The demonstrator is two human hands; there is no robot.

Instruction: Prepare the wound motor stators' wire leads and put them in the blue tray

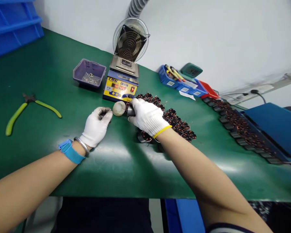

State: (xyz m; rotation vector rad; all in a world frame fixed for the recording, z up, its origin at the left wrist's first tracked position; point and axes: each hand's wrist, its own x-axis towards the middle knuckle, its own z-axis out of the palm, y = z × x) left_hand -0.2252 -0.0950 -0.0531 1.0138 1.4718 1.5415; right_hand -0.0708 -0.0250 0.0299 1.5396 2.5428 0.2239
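Note:
Both my hands wear white gloves and rest on the green mat. My left hand is curled round a small dark motor part whose edge shows at the fingertips. My right hand is closed on a metal cylinder, next to a pale round roll that lies between the two hands. Several copper-wound motor stators lie in rows under and behind my right hand. A blue strap and a metal bangle sit on my left wrist.
A yellow solder pot with red digits stands behind the hands, a fume fan above it. A purple tray holds small metal bits. Green-handled cutters lie at the left. Blue and red bins and another row of stators are at the right.

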